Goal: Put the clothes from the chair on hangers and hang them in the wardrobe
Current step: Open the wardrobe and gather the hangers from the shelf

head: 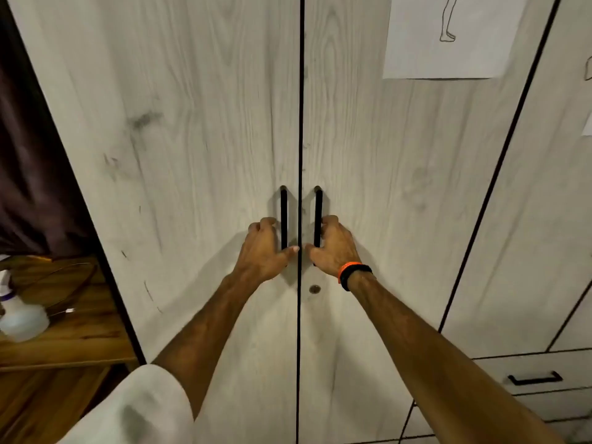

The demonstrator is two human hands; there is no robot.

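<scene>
A pale wood-grain wardrobe fills the view, its left door [179, 149] and right door [394, 174] both closed, with a thin dark gap between them. Each door carries a black vertical bar handle beside the gap: the left handle [283, 206] and the right handle [318, 206]. My left hand [264, 248] has its fingers curled around the lower part of the left handle. My right hand [334, 243], with an orange and black band at the wrist, grips the lower part of the right handle. No clothes, hangers or chair are in view.
A round keyhole [315, 289] sits below the right handle. A paper sketch [448, 36] is stuck on the right door. Drawers with a black pull [534, 378] are at lower right. At left, a wooden shelf [73, 331] holds a spray bottle [19, 315], with a dark curtain [28, 161] above.
</scene>
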